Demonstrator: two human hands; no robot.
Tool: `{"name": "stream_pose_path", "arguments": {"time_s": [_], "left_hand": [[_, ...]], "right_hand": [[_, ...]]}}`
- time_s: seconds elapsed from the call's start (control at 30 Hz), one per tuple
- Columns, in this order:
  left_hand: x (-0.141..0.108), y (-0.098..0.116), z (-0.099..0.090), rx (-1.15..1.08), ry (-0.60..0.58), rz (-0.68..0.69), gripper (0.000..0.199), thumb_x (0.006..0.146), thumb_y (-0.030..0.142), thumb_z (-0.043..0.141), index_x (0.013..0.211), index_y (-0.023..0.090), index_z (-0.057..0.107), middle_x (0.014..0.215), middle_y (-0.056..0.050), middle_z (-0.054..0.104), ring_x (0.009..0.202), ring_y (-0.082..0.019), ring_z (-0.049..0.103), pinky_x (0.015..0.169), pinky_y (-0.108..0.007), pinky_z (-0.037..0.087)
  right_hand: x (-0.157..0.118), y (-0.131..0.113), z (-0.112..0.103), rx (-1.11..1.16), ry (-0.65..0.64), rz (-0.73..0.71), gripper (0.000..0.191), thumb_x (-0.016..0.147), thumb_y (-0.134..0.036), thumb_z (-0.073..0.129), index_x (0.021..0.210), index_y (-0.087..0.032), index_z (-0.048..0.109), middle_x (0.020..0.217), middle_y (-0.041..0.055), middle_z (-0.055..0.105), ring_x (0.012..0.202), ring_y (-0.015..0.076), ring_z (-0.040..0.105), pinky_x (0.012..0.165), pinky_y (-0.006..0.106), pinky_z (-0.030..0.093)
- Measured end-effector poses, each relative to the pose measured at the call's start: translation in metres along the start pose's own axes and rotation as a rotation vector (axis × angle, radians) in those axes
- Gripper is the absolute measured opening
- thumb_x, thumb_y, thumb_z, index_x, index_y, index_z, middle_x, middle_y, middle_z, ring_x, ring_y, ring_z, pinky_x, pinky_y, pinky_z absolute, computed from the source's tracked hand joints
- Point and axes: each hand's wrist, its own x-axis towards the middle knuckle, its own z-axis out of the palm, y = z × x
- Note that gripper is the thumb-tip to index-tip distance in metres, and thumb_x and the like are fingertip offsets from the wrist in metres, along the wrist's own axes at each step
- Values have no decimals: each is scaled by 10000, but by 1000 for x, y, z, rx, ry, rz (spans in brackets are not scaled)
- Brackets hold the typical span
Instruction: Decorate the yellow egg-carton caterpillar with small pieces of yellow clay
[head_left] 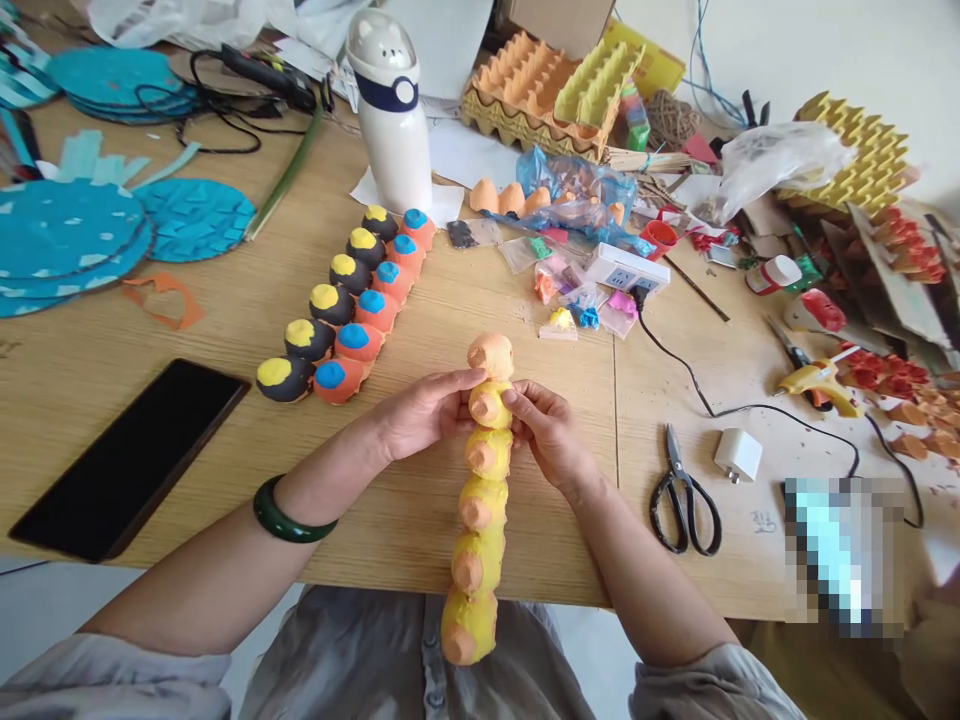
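Note:
Between my two hands is an egg-carton strip [480, 512], a row of cups coated in yellow with a bare orange patch on each. Its far end cup [490, 355] is plain orange all over. My left hand [431, 412] pinches the strip's left side near that far end, thumb on top. On the right side, my right hand [546, 425] grips the second cup with thumb and fingers. The near end of the strip hangs past the table edge, over my lap. Beyond my left hand stand a black strip with yellow tops [311, 340] and an orange strip with blue tops [360, 342].
Left lie a dark phone [131, 455] and blue discs [71, 235]. A white bottle [394, 130] stands behind the strips. Right are scissors [681, 495], a white plug adapter [739, 455], a corded power strip [627, 270] and a yellow glue gun [821, 385]. Egg trays [525, 90] sit at the back.

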Motion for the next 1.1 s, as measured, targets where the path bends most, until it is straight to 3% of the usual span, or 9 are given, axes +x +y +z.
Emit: {"name": "stream_pose_path", "arguments": {"time_s": [0.17, 0.3, 0.4, 0.5, 0.6, 0.7, 0.9, 1.1], "left_hand": [[1, -4, 2, 47, 163, 30, 186, 716, 294, 811, 860, 211, 728, 792, -13, 735, 765, -207, 702, 789, -356, 589], [3, -3, -1, 14, 143, 65, 243, 794, 413, 789, 903, 202, 735, 844, -33, 746, 811, -208, 705, 770, -333, 580], [7, -1, -7, 57, 212, 172, 350, 839, 537, 749, 909, 194, 732, 910, -52, 759, 917, -227, 716, 821, -329, 584], [8, 1, -11, 357, 311, 336, 429, 898, 599, 676, 1038, 198, 734, 1074, -64, 775, 1159, -286, 689, 993, -383, 567], [6, 3, -14, 727, 427, 453, 571, 960, 626, 583, 1318, 192, 679, 1412, -99, 694, 1439, -319, 534, 1211, -438, 433], [4, 3, -19, 889, 534, 498, 668, 996, 614, 525, 1493, 169, 566, 1615, -125, 522, 1545, -296, 421, 1293, -456, 333], [6, 0, -27, 757, 584, 714, 514, 1042, 566, 499, 1442, 271, 629, 1575, -62, 576, 1480, -249, 519, 1276, -462, 390], [4, -2, -12, 772, 536, 747, 508, 1020, 535, 561, 1401, 211, 651, 1500, -119, 639, 1423, -289, 573, 1215, -479, 457]], "right_hand": [[2, 6, 0, 1, -29, 9, 450, 765, -582, 837, 697, -187, 632, 583, -53, 533, 500, 76, 480, 462, 216, 425], [3, 5, -3, -45, 55, -97, 354, 831, -537, 795, 913, -203, 713, 642, -39, 607, 554, 108, 560, 508, 236, 512], [4, 4, -7, -103, 130, -199, 343, 852, -524, 780, 1001, -220, 725, 861, 7, 708, 643, 121, 618, 555, 262, 577], [5, 4, -10, -104, 144, -245, 319, 866, -516, 769, 1009, -233, 737, 1133, 51, 722, 840, 172, 695, 661, 322, 648], [6, 6, -11, -100, 132, -268, 299, 887, -500, 757, 1033, -240, 752, 1190, 65, 723, 985, 216, 712, 758, 366, 663], [7, 7, -10, -90, 140, -293, 290, 901, -505, 741, 1034, -248, 764, 1197, 69, 737, 1041, 237, 710, 808, 393, 654], [10, -2, -14, 182, 78, -249, 468, 934, -683, 585, 1017, -262, 771, 1288, 70, 750, 1188, 282, 702, 965, 467, 607], [13, -9, -20, 316, 10, -152, 618, 917, -784, 480, 1083, -263, 767, 1352, 74, 742, 1279, 288, 674, 1047, 477, 563]]}}
